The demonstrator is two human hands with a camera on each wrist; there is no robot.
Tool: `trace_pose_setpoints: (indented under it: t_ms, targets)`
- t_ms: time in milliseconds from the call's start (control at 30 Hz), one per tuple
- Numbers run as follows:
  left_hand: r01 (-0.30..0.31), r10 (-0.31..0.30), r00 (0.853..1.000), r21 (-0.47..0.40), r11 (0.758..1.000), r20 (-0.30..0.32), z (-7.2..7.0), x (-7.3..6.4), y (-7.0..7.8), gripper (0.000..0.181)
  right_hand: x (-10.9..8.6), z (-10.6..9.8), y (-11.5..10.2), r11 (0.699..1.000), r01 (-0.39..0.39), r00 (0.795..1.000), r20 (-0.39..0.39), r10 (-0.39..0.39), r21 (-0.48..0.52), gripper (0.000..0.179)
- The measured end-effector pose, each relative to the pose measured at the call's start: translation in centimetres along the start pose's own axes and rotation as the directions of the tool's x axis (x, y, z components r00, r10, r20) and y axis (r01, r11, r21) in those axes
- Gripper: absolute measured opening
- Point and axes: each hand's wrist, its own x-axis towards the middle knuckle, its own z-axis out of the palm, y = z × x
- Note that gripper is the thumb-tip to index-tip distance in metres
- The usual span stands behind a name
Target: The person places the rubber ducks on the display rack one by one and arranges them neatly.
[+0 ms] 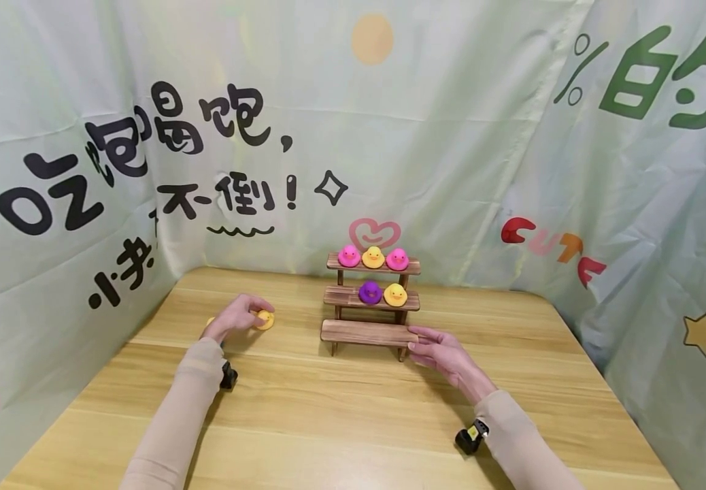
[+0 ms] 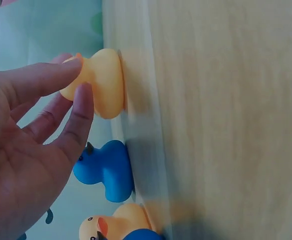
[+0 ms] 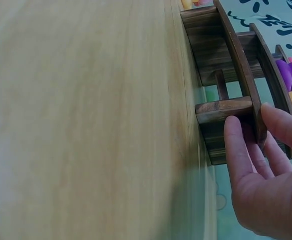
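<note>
My left hand (image 1: 239,318) pinches a yellow rubber duck (image 1: 266,320) by its head, thumb on one side and fingers on the other. In the left wrist view that duck (image 2: 109,82) sits on the tabletop. Beside it stand a blue duck (image 2: 117,170), another yellow duck (image 2: 128,215) and part of a second blue one. On the right, my right hand (image 1: 447,355) grips the end of the bottom step of a three-tier wooden stand (image 1: 365,332), its thumb above the board and fingers beneath.
A pink duck (image 1: 349,256), a yellow duck (image 1: 373,257) and another pink duck (image 1: 397,258) line the top tier. The middle tier bears a purple duck (image 1: 371,292) and a yellow duck (image 1: 396,295). Printed curtains (image 1: 451,150) hang around the wooden table (image 1: 328,422).
</note>
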Motion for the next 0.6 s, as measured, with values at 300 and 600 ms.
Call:
trace_pose_setpoints:
  t_ms: [300,600]
  targets:
    - [0.033,-0.033,0.999,0.005,0.999,0.007,0.24,-0.12,0.43,0.039,0.07,-0.02,0.02,1.000,-0.001,1.000,-0.006,0.001,0.001,0.059]
    - [-0.056,0.056,0.998,-0.018,0.998,0.020,-0.22,-0.09,1.10,0.038,0.12,-0.04,-0.01,1.000,0.000,1.000,-0.005,0.000,-0.001,0.058]
